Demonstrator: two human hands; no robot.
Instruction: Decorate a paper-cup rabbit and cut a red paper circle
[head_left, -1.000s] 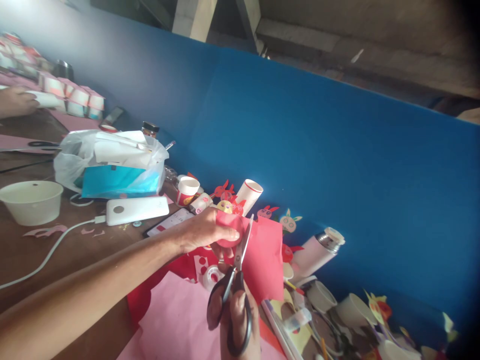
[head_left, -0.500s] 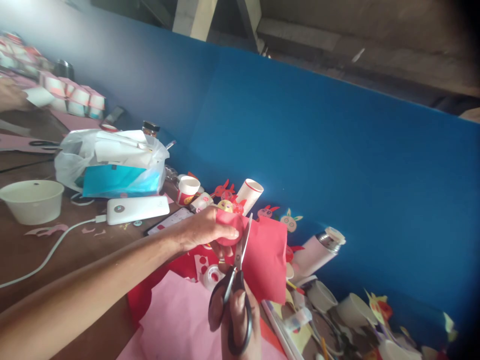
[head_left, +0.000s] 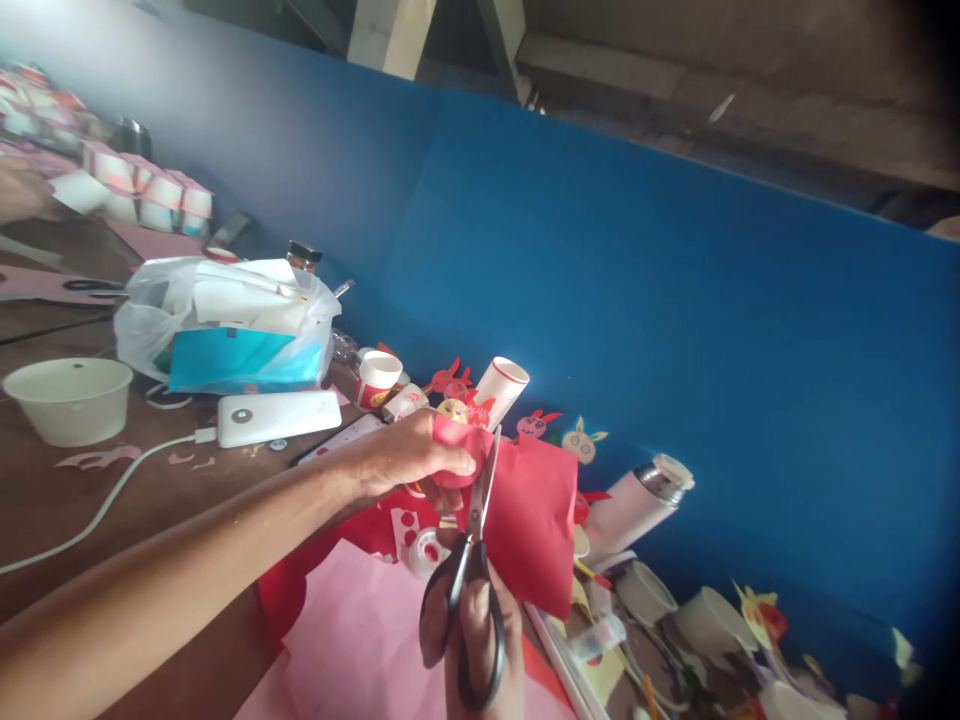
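Note:
My left hand (head_left: 409,460) comes in from the lower left and pinches a folded sheet of red paper (head_left: 532,525) between fingers and thumb. Black-handled scissors (head_left: 469,570) sit in my right hand (head_left: 476,640), just below it. Their narrow steel blades point upward along the paper's folded edge, with the paper beside or between them. Part of the paper is curled around my left fingers and hides the lower blade area.
A pink paper sheet (head_left: 352,640) and a tape roll (head_left: 427,553) lie below my hands. Behind stand paper cups, a thermos (head_left: 637,505), and paper animal cutouts against a blue board (head_left: 675,300). A co-worker's hand (head_left: 19,190) is at far left, near a white bowl (head_left: 71,400).
My hands and the red paper have barely moved, with only a slight drift of the view. The co-worker's hand has drawn back left, away from a piece of white paper.

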